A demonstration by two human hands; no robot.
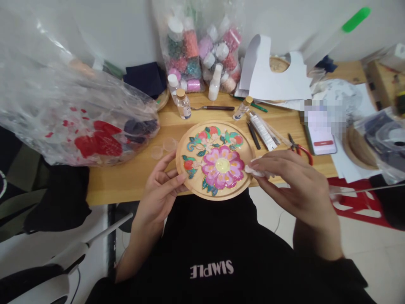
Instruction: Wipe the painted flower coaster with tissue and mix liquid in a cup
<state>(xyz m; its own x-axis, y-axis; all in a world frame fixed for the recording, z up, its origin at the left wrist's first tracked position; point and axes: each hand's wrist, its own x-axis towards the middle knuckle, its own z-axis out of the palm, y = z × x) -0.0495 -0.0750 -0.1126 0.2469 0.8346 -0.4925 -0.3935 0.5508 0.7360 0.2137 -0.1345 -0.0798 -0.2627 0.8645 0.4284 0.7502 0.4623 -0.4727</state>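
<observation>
Keeping the round wooden plate (196, 180) still is, I think, the main thing here. It is in the middle of the frame, tipped up a little by the near edge of the table. The right hand (295, 181) comes in from the right side, with its fingertips pinching a bit of soft white stuff. The left hand (163, 183) grips the plate's left edge, thumb on top and other fingers underneath, and that hold should stay firm but gentle. The big pink flower (221, 156) is shiny and may be wet, so it seems best to keep all fingers off it. The white wad (257, 171) sits at the plate's right rim, close to the petals. Small, light dabs with a clean bit of it would likely work best, as a hard rub could smear the color. Around this, a pale wall (126, 25) runs along the top of the frame. Below it is the wooden table (120, 181). A big clear plastic bag (123, 99) fills the upper left, and bent white paper (278, 86) is at the upper right. A phone (319, 131) lies right of center. Nearer the plate are a white tube (262, 131) and a little gold-capped bottle (183, 103).
</observation>
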